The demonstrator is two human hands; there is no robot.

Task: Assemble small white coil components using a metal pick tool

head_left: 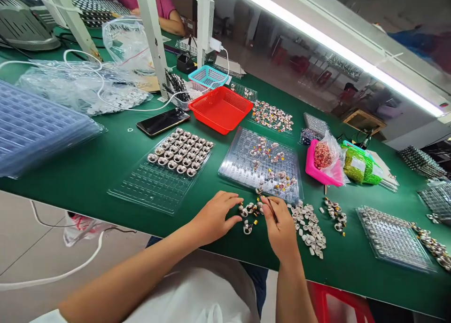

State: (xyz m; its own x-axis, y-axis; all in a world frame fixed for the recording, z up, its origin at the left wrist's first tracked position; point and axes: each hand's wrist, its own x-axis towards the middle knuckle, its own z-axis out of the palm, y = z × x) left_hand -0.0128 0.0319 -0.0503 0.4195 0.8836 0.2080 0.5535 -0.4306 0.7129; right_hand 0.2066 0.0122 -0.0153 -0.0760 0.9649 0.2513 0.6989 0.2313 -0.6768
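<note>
Tray (150,187) at 10 o'clock's maybe half full, loose parts (247,227) left at 12, left hand (217,218) fingers apart, right hand (283,227) pinching a dark stick (272,209).

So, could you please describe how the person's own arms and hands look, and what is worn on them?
The left hand and right hand are bare, with no glove, ring or watch visible. The forearms are uncovered too. A bit of white sleeve shows at the lower left, white like the top; the right sleeve is out of view.
</note>
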